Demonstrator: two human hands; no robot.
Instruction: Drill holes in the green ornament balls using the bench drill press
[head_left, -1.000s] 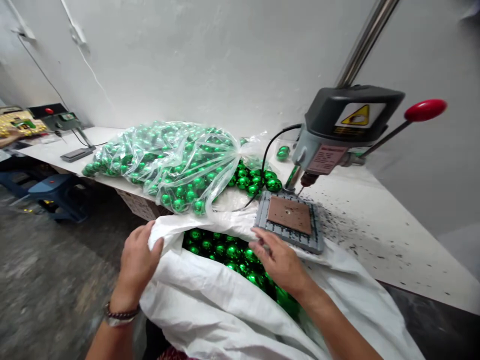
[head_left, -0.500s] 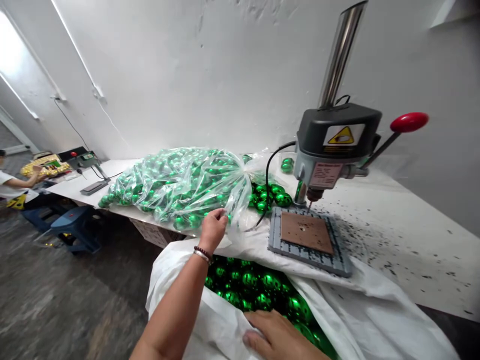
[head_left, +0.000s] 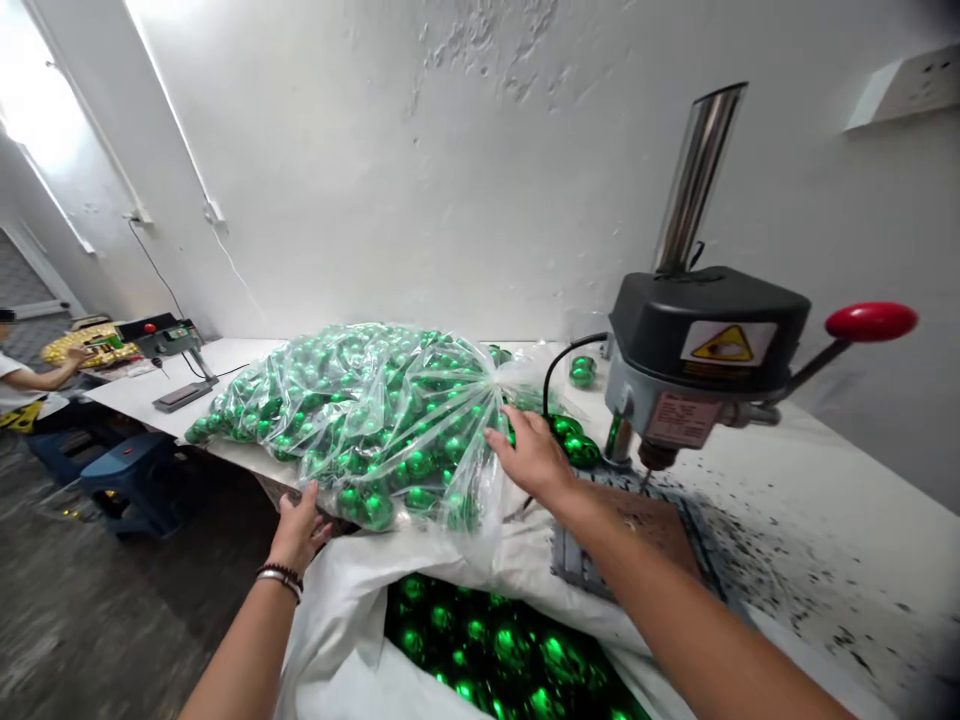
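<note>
A large clear plastic bag (head_left: pixel 375 400) full of shiny green balls lies on the white table, its neck gathered at the right end. My right hand (head_left: pixel 532 450) is at that gathered neck with fingers spread; whether they touch the plastic is hard to tell. Below the bag's front edge is my left hand (head_left: pixel 298 525), open, palm turned toward the bag, holding nothing. In front of me a white sack (head_left: pixel 337 620) gapes open, with more green balls (head_left: pixel 517 650) inside. Several loose green balls (head_left: pixel 574 440) sit behind my right hand, beside the drill press.
A bench drill press (head_left: pixel 705 360) with a red-knobbed lever (head_left: pixel 870 322) stands at right, dark shavings scattered around its base. Farther left are a second small drill press (head_left: pixel 180 350), a blue stool (head_left: pixel 131 480) and a seated person (head_left: pixel 34 380) near yellow balls (head_left: pixel 64 345).
My left hand has left the bag's neck area and moved left to its front edge. My right hand has risen from the white sack to the bag's neck. The view has tilted upward.
</note>
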